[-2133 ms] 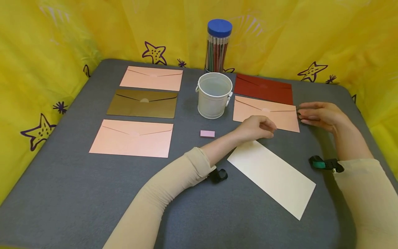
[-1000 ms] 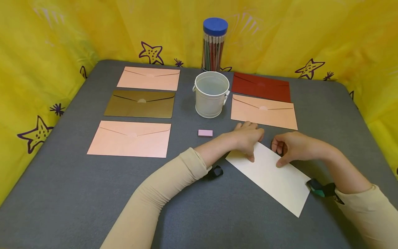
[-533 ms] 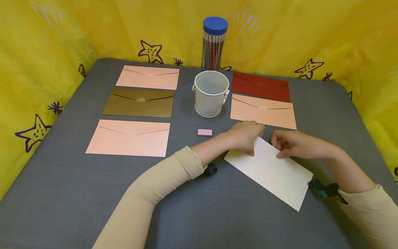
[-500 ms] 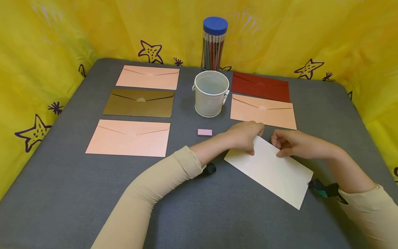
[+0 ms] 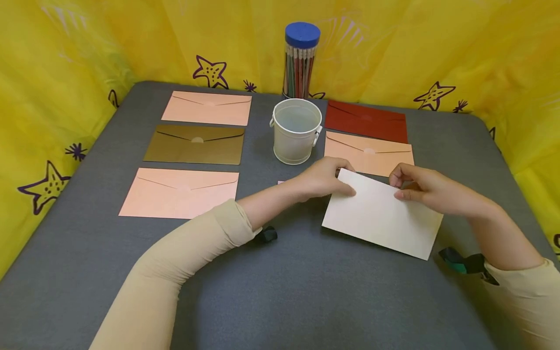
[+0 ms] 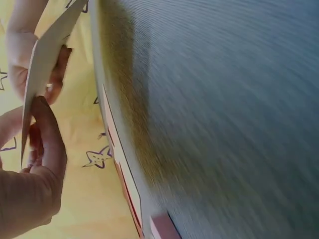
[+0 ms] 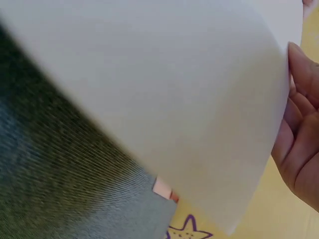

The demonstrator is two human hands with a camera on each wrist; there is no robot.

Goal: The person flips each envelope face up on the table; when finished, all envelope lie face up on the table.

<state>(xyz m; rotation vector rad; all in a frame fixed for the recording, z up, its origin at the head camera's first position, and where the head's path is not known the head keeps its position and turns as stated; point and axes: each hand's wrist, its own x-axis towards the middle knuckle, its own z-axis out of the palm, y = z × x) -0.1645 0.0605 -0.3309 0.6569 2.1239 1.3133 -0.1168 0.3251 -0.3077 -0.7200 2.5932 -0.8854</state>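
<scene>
Both hands hold a plain cream-white envelope (image 5: 379, 216) by its far edge, raised off the table and tilted. No flap shows on the side facing me. My left hand (image 5: 323, 180) pinches its far left corner, thumb on the near face and fingers behind. Farther right along the same edge, my right hand (image 5: 442, 192) pinches it between thumb and curled fingers. The left wrist view shows the envelope (image 6: 42, 62) almost edge-on, apart from the table. A peach envelope (image 5: 367, 153) lies flat just behind it, partly covered.
A dark red envelope (image 5: 367, 120) lies at back right. On the left are two pink envelopes (image 5: 179, 192) and a gold one (image 5: 194, 146). A white bucket (image 5: 294, 141) stands mid-table before a blue-lidded pencil tube (image 5: 299, 68). A pink eraser-like block (image 6: 164, 227) is mostly hidden by my left forearm.
My right hand came from the right to the white envelope's edge, and my left hand took its corner. Both have lifted it off the table, turning it straighter.
</scene>
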